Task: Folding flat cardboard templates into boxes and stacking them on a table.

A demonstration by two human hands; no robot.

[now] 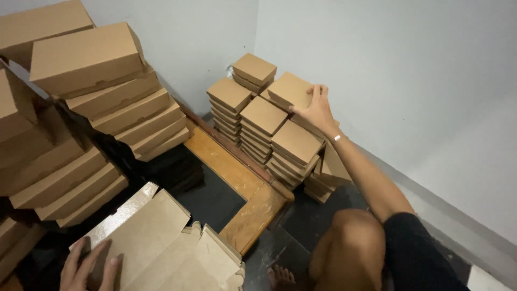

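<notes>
Flat box blank [161,248]: unfolded brown cardboard with flaps, lying nearest the camera at bottom left; tilted, its far edge toward the wooden frame.
Left hand [89,267]: resting palm down on the near left corner of the flat box blank; fingers spread flat, grip open, pinching nothing.
Knee [347,245]: bare, bent, at bottom centre right; a foot [280,277] on the dark floor [215,199] just beside it.
Right hand [318,108]: arm stretched out to the far corner; fingers laid over the edge of a small folded box [291,89], thumb at its side; grip closed lightly on that box.
Small folded box: brown, lid shut, sitting on top of the far piles, tilted slightly.
Small box piles [258,129]: several neat stacks of like boxes in the corner against the pale wall [388,70], touching one another.
Large box stack [107,91]: bigger shut boxes piled at left, leaning and stepped; well apart from the small piles.
Wooden frame [237,172]: low, orange-brown, lying on the floor between the two groups.
</notes>
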